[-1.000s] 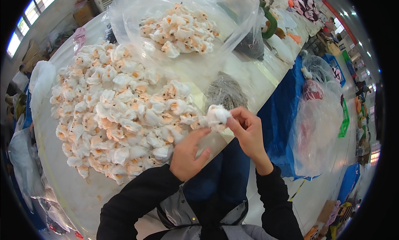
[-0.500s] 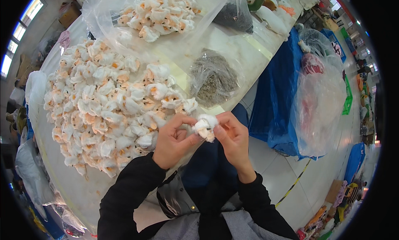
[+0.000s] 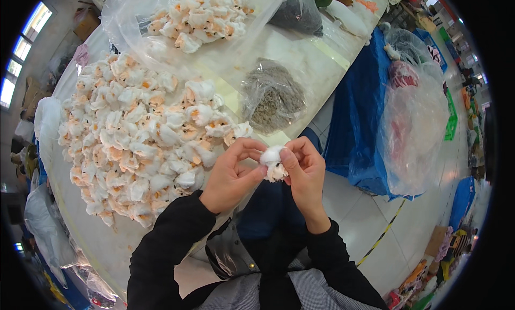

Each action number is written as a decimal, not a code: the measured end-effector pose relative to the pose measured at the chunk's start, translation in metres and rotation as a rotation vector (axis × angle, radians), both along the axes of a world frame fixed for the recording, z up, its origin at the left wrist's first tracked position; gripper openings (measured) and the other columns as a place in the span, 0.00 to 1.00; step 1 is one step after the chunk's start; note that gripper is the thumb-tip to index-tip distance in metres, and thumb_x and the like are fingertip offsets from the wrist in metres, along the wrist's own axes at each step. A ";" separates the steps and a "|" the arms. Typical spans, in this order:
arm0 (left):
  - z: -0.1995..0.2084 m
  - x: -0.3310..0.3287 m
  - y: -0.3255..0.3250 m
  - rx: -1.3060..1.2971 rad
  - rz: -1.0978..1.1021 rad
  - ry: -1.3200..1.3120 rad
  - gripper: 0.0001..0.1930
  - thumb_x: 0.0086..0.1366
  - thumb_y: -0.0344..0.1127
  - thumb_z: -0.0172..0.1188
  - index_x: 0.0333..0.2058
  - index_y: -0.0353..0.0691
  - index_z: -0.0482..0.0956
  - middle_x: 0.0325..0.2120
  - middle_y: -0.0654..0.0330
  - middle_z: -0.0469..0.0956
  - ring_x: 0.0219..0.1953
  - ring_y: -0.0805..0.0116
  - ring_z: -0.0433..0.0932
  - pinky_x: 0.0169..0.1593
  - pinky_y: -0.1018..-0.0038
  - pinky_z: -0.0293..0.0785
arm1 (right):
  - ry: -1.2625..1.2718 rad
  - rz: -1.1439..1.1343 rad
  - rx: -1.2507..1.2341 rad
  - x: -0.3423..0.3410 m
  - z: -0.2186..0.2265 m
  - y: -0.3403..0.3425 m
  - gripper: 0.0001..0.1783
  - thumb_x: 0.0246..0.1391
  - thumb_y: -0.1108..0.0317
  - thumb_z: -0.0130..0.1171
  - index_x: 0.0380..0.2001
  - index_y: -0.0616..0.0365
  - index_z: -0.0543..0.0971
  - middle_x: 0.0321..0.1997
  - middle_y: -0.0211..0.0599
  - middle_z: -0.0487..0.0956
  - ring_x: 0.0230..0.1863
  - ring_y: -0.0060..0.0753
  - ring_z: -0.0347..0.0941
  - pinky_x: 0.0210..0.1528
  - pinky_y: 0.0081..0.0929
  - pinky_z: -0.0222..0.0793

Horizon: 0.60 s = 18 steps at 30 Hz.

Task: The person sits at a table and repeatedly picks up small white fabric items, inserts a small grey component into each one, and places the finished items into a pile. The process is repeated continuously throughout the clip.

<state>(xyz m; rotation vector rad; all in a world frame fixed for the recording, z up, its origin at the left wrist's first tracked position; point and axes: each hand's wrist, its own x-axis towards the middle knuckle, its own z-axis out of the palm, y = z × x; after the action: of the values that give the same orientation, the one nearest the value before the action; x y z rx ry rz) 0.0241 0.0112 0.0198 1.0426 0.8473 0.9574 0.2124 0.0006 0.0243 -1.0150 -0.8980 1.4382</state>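
Note:
A small white fluffy plush piece (image 3: 274,164) is held over my lap, just off the table's near edge. One dark dot, like a bead eye, shows on its front. My left hand (image 3: 234,173) pinches its left side between thumb and fingers. From the other side my right hand (image 3: 304,173) grips it, thumb on the front and fingers behind. Left of my hands, a large heap of similar white and peach plush pieces (image 3: 134,133) covers the table (image 3: 225,98). A clear bag of small grey-beige ring-like parts (image 3: 273,98) lies beyond my hands.
More plush pieces (image 3: 201,17) lie on a clear plastic sheet at the far side. A bag of dark material (image 3: 298,17) stands at the table's far end. To the right, a blue-lined container (image 3: 354,117) holds a large clear bag (image 3: 410,111). Tiled floor (image 3: 354,219) shows below it.
Both hands have shifted slightly right with the plush piece. It has been turned, so the dark dot now shows on its front, and my right thumb lies further over it.

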 end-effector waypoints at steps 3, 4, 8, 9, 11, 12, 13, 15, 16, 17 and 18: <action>0.013 0.000 0.001 -0.158 -0.059 -0.129 0.22 0.72 0.31 0.66 0.60 0.38 0.70 0.44 0.62 0.79 0.33 0.85 0.77 0.33 0.87 0.69 | -0.140 -0.011 0.083 -0.002 0.001 0.003 0.11 0.72 0.65 0.65 0.43 0.62 0.78 0.31 0.25 0.81 0.29 0.08 0.71 0.29 0.13 0.62; 0.018 -0.001 0.002 -0.251 -0.093 -0.187 0.21 0.72 0.31 0.66 0.60 0.38 0.70 0.43 0.63 0.79 0.32 0.85 0.76 0.31 0.87 0.67 | -0.211 0.012 0.102 -0.002 0.000 0.002 0.11 0.72 0.64 0.65 0.43 0.63 0.79 0.30 0.23 0.80 0.29 0.08 0.70 0.29 0.13 0.61; 0.010 0.001 0.006 -0.295 -0.117 -0.157 0.20 0.74 0.32 0.66 0.59 0.40 0.70 0.40 0.64 0.80 0.27 0.86 0.71 0.25 0.85 0.61 | -0.300 -0.043 0.133 -0.004 -0.005 0.004 0.11 0.73 0.65 0.64 0.43 0.63 0.80 0.26 0.18 0.76 0.28 0.06 0.65 0.29 0.13 0.57; 0.010 0.002 0.005 -0.299 -0.118 -0.191 0.20 0.74 0.32 0.66 0.59 0.40 0.70 0.39 0.65 0.80 0.26 0.86 0.70 0.24 0.85 0.60 | -0.273 -0.052 0.114 -0.004 -0.004 0.005 0.11 0.73 0.64 0.63 0.43 0.62 0.79 0.27 0.18 0.76 0.28 0.06 0.64 0.29 0.13 0.56; 0.010 0.003 0.005 -0.304 -0.125 -0.223 0.20 0.74 0.32 0.65 0.60 0.42 0.68 0.37 0.65 0.79 0.24 0.86 0.66 0.23 0.84 0.58 | -0.224 -0.066 0.076 -0.002 0.000 0.006 0.11 0.75 0.63 0.61 0.42 0.61 0.79 0.29 0.19 0.76 0.29 0.06 0.64 0.29 0.12 0.55; 0.011 0.003 0.005 -0.305 -0.131 -0.222 0.21 0.74 0.31 0.64 0.60 0.43 0.67 0.37 0.64 0.78 0.23 0.86 0.65 0.23 0.83 0.57 | -0.253 -0.078 0.083 -0.002 -0.001 0.006 0.11 0.75 0.62 0.61 0.43 0.60 0.79 0.29 0.18 0.75 0.28 0.06 0.64 0.29 0.13 0.55; 0.010 0.003 0.005 -0.307 -0.137 -0.221 0.21 0.74 0.31 0.63 0.60 0.44 0.67 0.37 0.64 0.77 0.22 0.85 0.63 0.23 0.83 0.56 | -0.281 -0.089 0.089 -0.003 -0.002 0.007 0.11 0.75 0.62 0.61 0.43 0.60 0.78 0.29 0.18 0.75 0.28 0.06 0.64 0.28 0.13 0.54; 0.009 0.004 0.003 -0.325 -0.121 -0.296 0.21 0.74 0.29 0.63 0.61 0.44 0.66 0.39 0.63 0.77 0.23 0.85 0.63 0.23 0.83 0.56 | -0.316 -0.108 0.103 -0.004 -0.004 0.009 0.11 0.75 0.62 0.61 0.43 0.60 0.78 0.28 0.18 0.74 0.28 0.06 0.63 0.28 0.13 0.54; 0.007 0.004 0.002 -0.334 -0.113 -0.334 0.22 0.74 0.28 0.62 0.61 0.45 0.66 0.40 0.63 0.77 0.24 0.85 0.63 0.23 0.83 0.56 | -0.325 -0.117 0.109 -0.005 -0.006 0.012 0.11 0.75 0.62 0.60 0.43 0.60 0.78 0.28 0.18 0.74 0.27 0.06 0.63 0.27 0.14 0.54; 0.005 0.003 0.001 -0.338 -0.115 -0.377 0.21 0.74 0.27 0.62 0.61 0.44 0.66 0.42 0.62 0.78 0.25 0.85 0.64 0.23 0.84 0.56 | -0.331 -0.129 0.121 -0.006 -0.007 0.014 0.11 0.75 0.61 0.60 0.43 0.59 0.77 0.28 0.18 0.74 0.27 0.06 0.62 0.27 0.14 0.54; 0.001 0.002 -0.001 -0.342 -0.118 -0.420 0.21 0.73 0.26 0.62 0.61 0.44 0.67 0.44 0.62 0.78 0.27 0.85 0.64 0.24 0.84 0.56 | -0.328 -0.138 0.118 -0.009 -0.009 0.016 0.11 0.75 0.62 0.60 0.43 0.60 0.77 0.25 0.18 0.74 0.26 0.06 0.62 0.26 0.15 0.53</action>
<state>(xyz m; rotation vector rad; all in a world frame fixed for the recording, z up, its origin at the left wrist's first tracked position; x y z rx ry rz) 0.0258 0.0105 0.0207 0.5625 0.5663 0.8538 0.2034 0.0166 0.0149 -1.2190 -1.1112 1.1072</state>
